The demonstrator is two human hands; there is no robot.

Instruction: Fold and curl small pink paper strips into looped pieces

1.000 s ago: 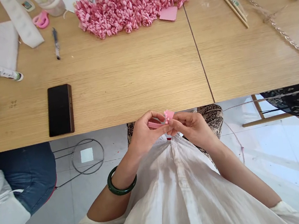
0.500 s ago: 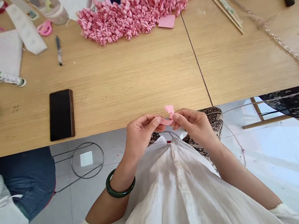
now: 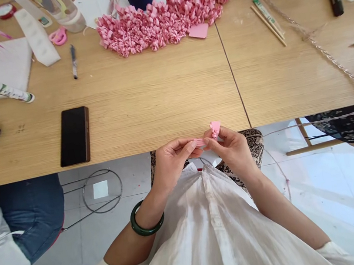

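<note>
Between my two hands, just off the table's front edge, is a small pink paper strip [image 3: 216,128] with a curled, fringed side. My left hand [image 3: 176,161] pinches its flat left end between thumb and fingers. With thumb and forefinger, my right hand [image 3: 230,147] grips the strip near the curls, and a flat bit sticks up above the fingertips. Part of the strip is hidden behind the fingers. Farther back on the table lies a long heap of curled pink paper pieces [image 3: 149,29], with a flat pink paper square [image 3: 199,31] at its front.
A black phone [image 3: 74,136] lies left on the wooden table [image 3: 158,95]. Behind it are a pen [image 3: 74,61], pink scissors [image 3: 58,36] and a glue bottle [image 3: 6,90]. Wooden sticks [image 3: 269,25] and a braided cord [image 3: 335,62] lie right. Another person's leg [image 3: 33,214] is at left.
The strip's curled end has moved right and turned, with my right hand's fingers rolled around it. My left hand has shifted slightly right. The view has tilted a little.
</note>
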